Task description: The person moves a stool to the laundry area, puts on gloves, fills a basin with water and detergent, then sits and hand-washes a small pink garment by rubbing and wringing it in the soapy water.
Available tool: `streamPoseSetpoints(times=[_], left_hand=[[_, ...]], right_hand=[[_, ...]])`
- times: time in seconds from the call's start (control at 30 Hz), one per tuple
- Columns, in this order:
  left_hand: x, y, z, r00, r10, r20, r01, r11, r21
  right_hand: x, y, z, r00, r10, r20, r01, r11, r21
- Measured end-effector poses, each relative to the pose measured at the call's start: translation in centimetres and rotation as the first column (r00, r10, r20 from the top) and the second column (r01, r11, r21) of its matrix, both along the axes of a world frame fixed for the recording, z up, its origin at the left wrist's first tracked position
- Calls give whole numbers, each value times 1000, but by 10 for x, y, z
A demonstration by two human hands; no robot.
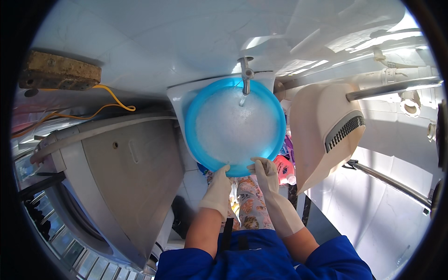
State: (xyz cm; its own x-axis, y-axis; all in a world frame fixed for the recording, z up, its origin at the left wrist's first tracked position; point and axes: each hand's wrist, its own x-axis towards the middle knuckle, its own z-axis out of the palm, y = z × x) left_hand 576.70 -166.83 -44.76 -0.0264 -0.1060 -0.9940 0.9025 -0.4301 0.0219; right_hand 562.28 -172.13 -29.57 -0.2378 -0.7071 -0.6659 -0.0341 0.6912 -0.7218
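A round blue plastic basin (191, 115) rests on a white sink (179, 99) in front of me. Foamy, whitish water (234, 129) fills much of it. From the metal faucet (246, 78) above its far side, water runs into the foam. Both my hands wear pale rubber gloves. My left hand (218, 185) grips the near rim, its thumb on top and its other fingers mostly hidden. A little to the right, my right hand (265, 173) has bent fingers over the same rim; the underside of that hold is hidden.
A washing machine (133, 168) stands at left, below a wall-mounted wooden block (63, 71) with a yellow cable (112, 98). A pink bottle (285, 169) is right of the basin. Further right are a beige plastic housing (315, 115) and metal rails (392, 183).
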Motion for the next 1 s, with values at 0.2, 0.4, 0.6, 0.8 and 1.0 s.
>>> streamPoseSetpoints(times=[0.2, 0.4, 0.6, 0.8, 1.0], left_hand=[[0, -9, 15, 997, 35, -72, -37, 999, -27], [4, 55, -54, 935, -303, 182, 340, 913, -224], [-6, 6, 2, 998, -66, 26, 67, 996, -63], [7, -9, 45, 897, -426, 116, 431, 902, -19], [8, -18, 52, 914, -406, 25, 401, 910, 104]], right_hand=[[67, -117, 19, 989, 32, 145, 17, 946, -323], [92, -200, 53, 996, 33, 84, 5, 907, -422], [85, -207, 57, 999, -5, 39, 20, 918, -397], [67, -202, 46, 999, -48, 23, 54, 900, -432], [76, -202, 45, 999, 14, -29, -25, 917, -399]])
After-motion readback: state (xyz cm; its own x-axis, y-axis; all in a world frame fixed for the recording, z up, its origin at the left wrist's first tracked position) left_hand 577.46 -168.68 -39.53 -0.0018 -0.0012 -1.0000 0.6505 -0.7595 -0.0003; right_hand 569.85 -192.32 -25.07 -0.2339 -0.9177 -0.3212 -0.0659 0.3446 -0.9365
